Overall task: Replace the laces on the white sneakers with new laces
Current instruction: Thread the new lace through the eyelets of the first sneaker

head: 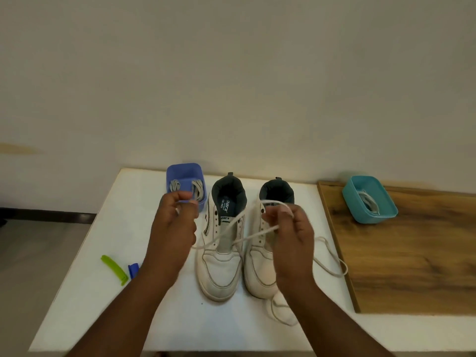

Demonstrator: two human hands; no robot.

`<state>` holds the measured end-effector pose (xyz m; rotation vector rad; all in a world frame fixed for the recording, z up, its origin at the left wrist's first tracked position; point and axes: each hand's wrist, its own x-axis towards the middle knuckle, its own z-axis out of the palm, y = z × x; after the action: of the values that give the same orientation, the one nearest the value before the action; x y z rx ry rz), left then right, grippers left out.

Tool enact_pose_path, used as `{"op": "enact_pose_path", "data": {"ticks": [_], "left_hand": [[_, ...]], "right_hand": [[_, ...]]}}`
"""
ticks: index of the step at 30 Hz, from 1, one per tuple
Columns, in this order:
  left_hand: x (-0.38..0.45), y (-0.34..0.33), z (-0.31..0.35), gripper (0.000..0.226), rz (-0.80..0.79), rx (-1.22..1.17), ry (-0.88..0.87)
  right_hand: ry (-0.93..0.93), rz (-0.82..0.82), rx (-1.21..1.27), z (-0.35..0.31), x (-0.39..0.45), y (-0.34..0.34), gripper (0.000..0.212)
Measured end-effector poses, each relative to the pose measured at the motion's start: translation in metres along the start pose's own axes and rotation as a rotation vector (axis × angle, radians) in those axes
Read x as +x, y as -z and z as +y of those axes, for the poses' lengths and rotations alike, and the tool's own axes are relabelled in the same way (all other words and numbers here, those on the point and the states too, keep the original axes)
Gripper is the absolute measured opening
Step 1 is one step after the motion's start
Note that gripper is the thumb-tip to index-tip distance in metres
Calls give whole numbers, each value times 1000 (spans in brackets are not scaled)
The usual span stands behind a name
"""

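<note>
The white sneakers stand side by side on the white bench [108,318], toes toward me, between and just below my two hands: one sneaker [222,243] nearer my left hand, the other sneaker [260,253] partly hidden under my right. On the insole of the nearer-left one I can read part of a brand print, "Sparx", with small figures beside it too blurred to make out; the tongue label shows the same word.

My left hand [175,222] is raised with fingers curled, pinching one end of a white lace [231,224] at the fingertips. My right hand [293,228] also has its fingers curled round that lace, which loops over them and crosses in front of the sneakers' open throats. More of the lace trails off beyond my right hand onto the bench and curls back below my right wrist.

Just behind my left hand sits a blue tub [184,173] with grey laces [197,189] bundled inside. Well out past my right hand, on a wooden board [412,266], a teal tub [371,212] holds another pale lace [368,199]. Down beside my left forearm lie a green clip [114,270] and a blue clip [133,270].
</note>
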<state>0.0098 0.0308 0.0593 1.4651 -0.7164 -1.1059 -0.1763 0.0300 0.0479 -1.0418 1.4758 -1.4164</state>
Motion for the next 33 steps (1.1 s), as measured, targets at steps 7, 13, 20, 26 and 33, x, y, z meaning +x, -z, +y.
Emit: {"op": "enact_pose_path", "data": {"ticks": [7, 13, 20, 26, 33], "left_hand": [[-2, -5, 1, 24, -159, -323, 201], [-24, -18, -6, 45, -376, -153, 55], [-27, -19, -8, 42, -440, 121, 33], [-22, -21, -14, 39, -415, 83, 78], [-3, 7, -38, 26, -94, 789, -53]], "right_hand": [[79, 287, -141, 5, 0, 8, 69], [520, -570, -556, 15, -35, -16, 43], [441, -416, -348, 20, -22, -19, 13], [419, -443, -479, 22, -21, -23, 10], [643, -280, -1281, 39, -15, -23, 6]]}}
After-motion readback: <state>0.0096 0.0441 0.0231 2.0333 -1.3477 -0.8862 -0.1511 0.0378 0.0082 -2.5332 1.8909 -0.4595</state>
